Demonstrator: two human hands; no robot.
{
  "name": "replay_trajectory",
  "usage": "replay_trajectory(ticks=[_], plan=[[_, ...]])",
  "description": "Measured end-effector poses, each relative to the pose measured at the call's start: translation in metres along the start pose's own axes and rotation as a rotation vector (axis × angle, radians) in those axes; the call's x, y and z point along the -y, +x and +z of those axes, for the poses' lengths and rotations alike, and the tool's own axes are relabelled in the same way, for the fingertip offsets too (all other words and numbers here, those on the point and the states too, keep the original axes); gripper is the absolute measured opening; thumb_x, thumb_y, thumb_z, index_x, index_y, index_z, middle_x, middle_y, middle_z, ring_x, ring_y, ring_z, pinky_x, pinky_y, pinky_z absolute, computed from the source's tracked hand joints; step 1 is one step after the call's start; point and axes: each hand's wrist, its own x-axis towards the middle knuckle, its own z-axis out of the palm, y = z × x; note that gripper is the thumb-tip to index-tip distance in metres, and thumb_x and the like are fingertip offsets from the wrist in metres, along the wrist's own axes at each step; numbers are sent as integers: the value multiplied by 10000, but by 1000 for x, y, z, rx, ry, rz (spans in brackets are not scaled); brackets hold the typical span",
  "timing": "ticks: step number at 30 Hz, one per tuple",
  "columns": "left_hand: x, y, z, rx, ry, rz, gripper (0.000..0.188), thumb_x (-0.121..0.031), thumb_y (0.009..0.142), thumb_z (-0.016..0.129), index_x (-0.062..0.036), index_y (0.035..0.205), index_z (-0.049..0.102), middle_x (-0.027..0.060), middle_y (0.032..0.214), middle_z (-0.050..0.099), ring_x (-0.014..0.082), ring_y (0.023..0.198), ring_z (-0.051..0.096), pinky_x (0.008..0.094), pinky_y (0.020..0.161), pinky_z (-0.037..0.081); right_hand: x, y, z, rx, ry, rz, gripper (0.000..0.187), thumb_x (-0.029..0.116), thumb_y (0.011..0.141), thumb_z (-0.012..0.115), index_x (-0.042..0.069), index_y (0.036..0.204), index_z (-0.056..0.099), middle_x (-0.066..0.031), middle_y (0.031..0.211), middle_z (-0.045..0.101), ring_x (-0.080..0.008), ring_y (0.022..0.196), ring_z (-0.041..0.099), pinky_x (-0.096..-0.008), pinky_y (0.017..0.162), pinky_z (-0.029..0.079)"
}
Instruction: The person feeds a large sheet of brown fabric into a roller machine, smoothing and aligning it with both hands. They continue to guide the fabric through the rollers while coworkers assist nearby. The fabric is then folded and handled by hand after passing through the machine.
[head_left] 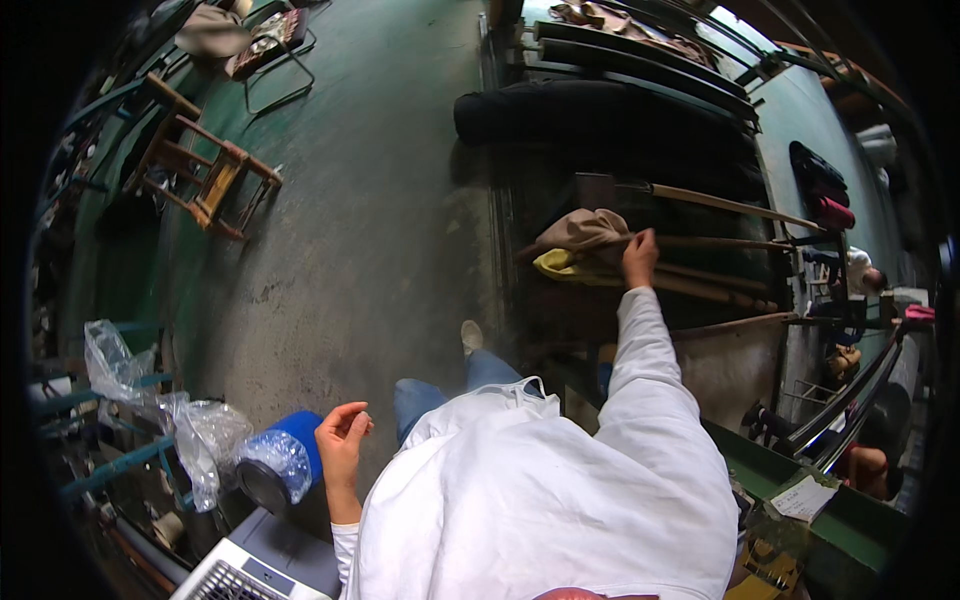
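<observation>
My right hand (640,260) reaches out to the right with its fingers closed at the edge of a tan cloth (585,230). The cloth is bunched up and spreads leftward from my fingers. Just below it lies a yellow cloth (565,267), apart from my hand. Long wooden poles (715,242) run off to the right behind the hand. My left hand (343,445) hangs low beside my body, fingers loosely bent and apart, with nothing in it. Close by on its left is a blue cylindrical container (295,440) partly wrapped in clear plastic.
A large dark roll (610,115) lies on the rack beyond my right hand. A wooden stool (210,180) and a folding chair (275,55) stand at the left. Clear plastic sheeting (200,430) hangs near a blue frame. A green metal beam (830,510) is at the lower right.
</observation>
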Motion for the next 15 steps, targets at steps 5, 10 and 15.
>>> replay_trajectory(ticks=[5,10,15], plan=[[-41,76,3,206,30,79,144,-38,806,605,13,940,619,30,771,614,73,685,569,196,634,462,196,111,-116,-188,620,-180,85,74,846,482,39,923,493,-46,800,527,-120,702,496,-258,619,415],[-103,131,10,400,145,450,134,-57,809,615,2,929,624,28,783,610,70,686,561,194,634,455,367,38,-218,254,888,-487,197,211,863,567,42,950,517,49,737,506,3,592,402,-151,505,298],[-170,146,26,686,231,924,247,-120,729,704,-5,934,626,67,845,591,156,787,574,246,696,457,422,-85,-244,621,593,-656,138,17,685,647,31,822,656,-64,638,616,-127,507,576,-202,469,423]])
